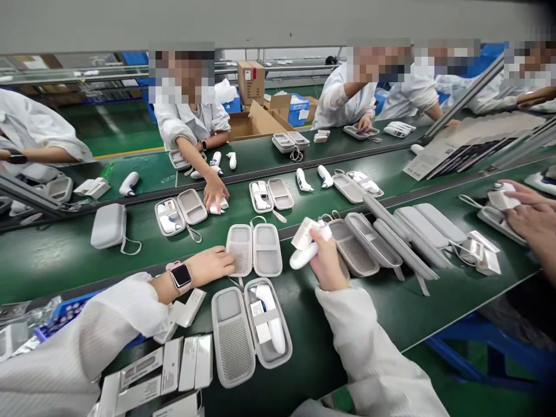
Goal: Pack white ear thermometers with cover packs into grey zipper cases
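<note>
My right hand (328, 258) is closed round a white ear thermometer (303, 256) and a small white box (304, 231), held up above the bench. My left hand (212, 263) grips the left edge of an open grey zip case (266, 246), whose two halves hold nothing. Just below, nearer me, a second open case (234, 333) has a thermometer (274, 324) and a small box (259, 324) tucked under its strap. Several small white boxes (171, 365) lie by my left forearm.
Several grey cases (382, 243) lean in a row right of my right hand. A co-worker's hands (527, 208) work at the right edge. Across the belt (208, 246), another person's hand (215, 191) reaches toward a small box. Blue bin (72, 310) at left; metal bars cross both sides.
</note>
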`<state>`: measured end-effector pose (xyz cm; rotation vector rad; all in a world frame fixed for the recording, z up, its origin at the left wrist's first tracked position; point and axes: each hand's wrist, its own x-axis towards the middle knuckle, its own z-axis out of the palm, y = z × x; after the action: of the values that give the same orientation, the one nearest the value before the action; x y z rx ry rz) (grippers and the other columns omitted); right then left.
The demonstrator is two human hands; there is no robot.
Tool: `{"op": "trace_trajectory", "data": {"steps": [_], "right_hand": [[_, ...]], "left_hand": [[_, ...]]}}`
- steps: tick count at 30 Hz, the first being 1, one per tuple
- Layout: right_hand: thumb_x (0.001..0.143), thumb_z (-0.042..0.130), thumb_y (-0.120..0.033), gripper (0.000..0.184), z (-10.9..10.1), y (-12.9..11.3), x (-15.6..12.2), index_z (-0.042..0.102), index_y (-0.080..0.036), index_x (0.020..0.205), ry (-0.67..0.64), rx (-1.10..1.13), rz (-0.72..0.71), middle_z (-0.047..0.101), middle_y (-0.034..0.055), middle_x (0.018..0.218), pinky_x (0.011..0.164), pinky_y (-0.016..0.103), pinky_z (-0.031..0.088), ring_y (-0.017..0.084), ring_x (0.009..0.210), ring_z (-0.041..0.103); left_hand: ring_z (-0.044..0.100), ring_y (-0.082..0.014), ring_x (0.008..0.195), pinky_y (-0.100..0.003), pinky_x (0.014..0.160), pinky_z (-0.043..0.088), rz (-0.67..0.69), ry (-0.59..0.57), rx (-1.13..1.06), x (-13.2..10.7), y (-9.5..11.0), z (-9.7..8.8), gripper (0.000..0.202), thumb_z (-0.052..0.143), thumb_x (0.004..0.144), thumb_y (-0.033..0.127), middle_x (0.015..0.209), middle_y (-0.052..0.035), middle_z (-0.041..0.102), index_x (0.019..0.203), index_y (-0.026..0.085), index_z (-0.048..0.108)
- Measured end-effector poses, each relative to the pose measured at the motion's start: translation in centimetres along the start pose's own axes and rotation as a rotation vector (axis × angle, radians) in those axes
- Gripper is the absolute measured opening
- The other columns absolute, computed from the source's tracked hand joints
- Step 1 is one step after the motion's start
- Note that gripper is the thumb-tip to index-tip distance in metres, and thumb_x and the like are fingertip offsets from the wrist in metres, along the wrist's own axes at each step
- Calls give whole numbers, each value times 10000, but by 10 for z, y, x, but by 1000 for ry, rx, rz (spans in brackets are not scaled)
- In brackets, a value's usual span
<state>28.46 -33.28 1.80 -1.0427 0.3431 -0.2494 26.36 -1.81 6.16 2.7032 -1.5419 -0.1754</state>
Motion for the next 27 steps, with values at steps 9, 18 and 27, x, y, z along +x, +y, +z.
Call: {"op": "trace_trajectory", "data": {"steps": [9,18,27], "right_hand": [[565,854,-344,512,70,71,57,571,-217,973,-61,-28,1,690,-40,906,823,280,544,143,849,656],[576,853,-344,470,75,67,51,604,-199,948,-99,-62,117,698,-29,837,692,276,557,149,733,657],[714,800,-422,472,16,-37,-111,601,-225,1095,-270,-228,230,733,54,1042,795,380,596,262,906,718]], "left_hand": [[572,-314,1061,-450,878,423,-537,166,-156,85,18,22,173,548,928,273,1068,-135,650,977,179,685],[516,-249,1181,-421,1003,438,-655,410,-431,104,22,32,97,692,889,294,1194,-67,581,857,210,655],[298,-308,1474,-624,1166,324,-300,596,-293,39,159,-51,146,547,930,217,1556,-91,403,819,220,641]]}}
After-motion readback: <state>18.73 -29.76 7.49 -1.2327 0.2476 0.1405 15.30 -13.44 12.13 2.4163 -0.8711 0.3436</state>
